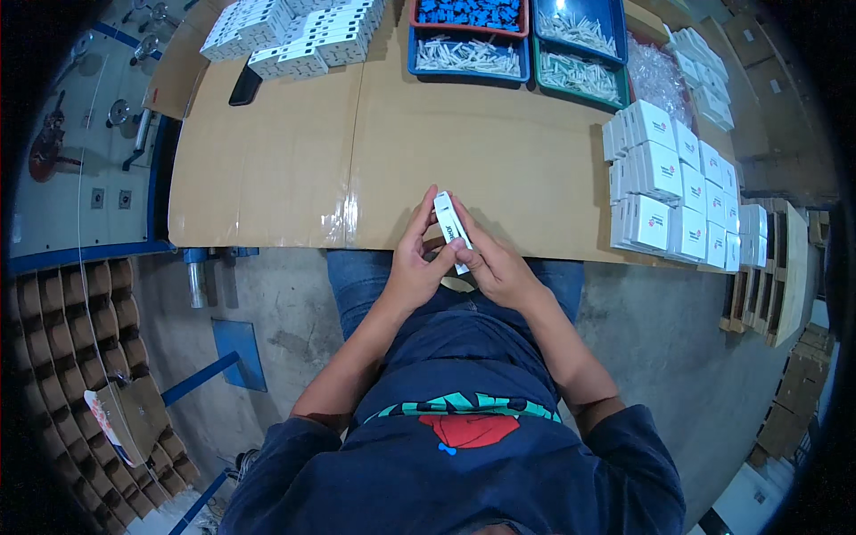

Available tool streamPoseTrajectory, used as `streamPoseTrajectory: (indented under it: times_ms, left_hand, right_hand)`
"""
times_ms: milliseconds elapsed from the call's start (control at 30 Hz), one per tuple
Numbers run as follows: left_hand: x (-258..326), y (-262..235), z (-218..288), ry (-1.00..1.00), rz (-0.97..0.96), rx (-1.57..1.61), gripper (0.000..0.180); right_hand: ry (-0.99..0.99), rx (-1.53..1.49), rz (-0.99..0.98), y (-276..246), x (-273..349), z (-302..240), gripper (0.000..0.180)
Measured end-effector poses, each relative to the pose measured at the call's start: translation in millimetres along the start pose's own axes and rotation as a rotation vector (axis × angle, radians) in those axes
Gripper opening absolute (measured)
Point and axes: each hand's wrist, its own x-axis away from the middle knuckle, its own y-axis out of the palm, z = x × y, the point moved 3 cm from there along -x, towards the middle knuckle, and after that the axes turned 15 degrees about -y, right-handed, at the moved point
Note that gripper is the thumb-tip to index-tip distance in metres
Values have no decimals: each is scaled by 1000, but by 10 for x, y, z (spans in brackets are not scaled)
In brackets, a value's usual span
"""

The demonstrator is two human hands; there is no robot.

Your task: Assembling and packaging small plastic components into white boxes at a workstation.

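Between my two hands, over the near edge of the cardboard-covered table (267, 178), I hold a narrow white box (445, 210) with dark print on its side. The fingers of my left hand (417, 267) wrap its left side, thumb pressed near its lower end. My right hand (497, 267) grips its right side, with the thumb close to the left one. The box tilts slightly, its upper end pointing away from me. My fingers hide part of its lower half.
Stacked white boxes (658, 174) stand at the table's right, more white boxes (308, 40) at the back left beside a black phone (245, 86). Blue, red and green trays (470, 78) of small white and blue parts sit at the back. A cardboard divider grid (53, 339) lies left.
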Motion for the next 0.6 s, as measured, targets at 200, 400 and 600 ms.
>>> streamPoseTrajectory:
  times_ms: [200, 400, 600]
  left_hand:
    - [3, 15, -46, 60, 18, -40, 80]
    - [-4, 24, -79, 15, 39, -43, 75]
    - [-10, 40, -125, 48, 66, -27, 74]
  right_hand:
    - [-67, 76, 11, -18, 43, 64, 61]
    - [-115, 168, 40, -21, 64, 115, 56]
    - [-120, 206, 74, -29, 45, 68, 53]
